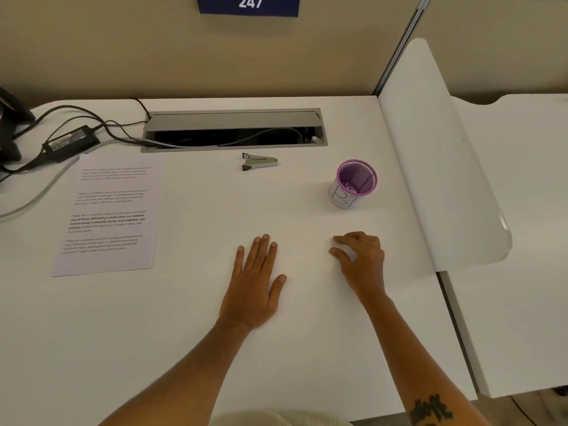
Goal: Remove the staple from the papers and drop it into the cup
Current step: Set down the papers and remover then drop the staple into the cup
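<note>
The printed papers (107, 215) lie flat at the left of the white desk (184, 318); I cannot make out the staple on them. A small metal staple remover (259, 161) rests at the back centre. To its right stands the purple mesh cup (353, 184), upright, with a paper label. My left hand (256, 284) lies flat on the desk, palm down, fingers together, holding nothing. My right hand (361, 259) rests below the cup with fingers curled, thumb and forefinger tips close together on the desk; whether something tiny sits between them is unclear.
An open cable tray (233, 130) runs along the back of the desk. A black power adapter (72, 142) and cables lie at the back left. A white divider panel (445, 167) bounds the desk on the right, with another desk (516, 241) beyond.
</note>
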`<move>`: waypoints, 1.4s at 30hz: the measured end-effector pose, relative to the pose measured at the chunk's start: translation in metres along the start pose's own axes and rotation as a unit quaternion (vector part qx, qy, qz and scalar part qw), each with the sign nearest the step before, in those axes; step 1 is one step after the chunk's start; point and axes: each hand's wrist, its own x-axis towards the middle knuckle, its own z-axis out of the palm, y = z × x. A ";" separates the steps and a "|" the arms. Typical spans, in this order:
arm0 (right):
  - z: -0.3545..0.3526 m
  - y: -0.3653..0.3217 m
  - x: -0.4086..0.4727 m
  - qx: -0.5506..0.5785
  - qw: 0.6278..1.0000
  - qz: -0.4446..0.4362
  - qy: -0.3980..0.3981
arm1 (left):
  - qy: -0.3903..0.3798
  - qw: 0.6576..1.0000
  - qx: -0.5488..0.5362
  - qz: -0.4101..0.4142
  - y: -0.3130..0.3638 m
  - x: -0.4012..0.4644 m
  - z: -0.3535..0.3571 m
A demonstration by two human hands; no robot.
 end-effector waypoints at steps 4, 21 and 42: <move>0.000 0.000 -0.006 -0.010 1.000 -0.003 -0.001 | 0.001 1.000 0.004 0.004 0.001 -0.001 0.000; -0.001 -0.010 0.004 -0.056 0.997 -0.056 0.002 | 0.001 1.000 0.005 -0.003 0.000 0.000 0.001; -0.017 -0.032 0.024 0.048 0.994 0.074 -0.064 | 0.000 1.000 -0.003 -0.002 0.000 -0.001 0.000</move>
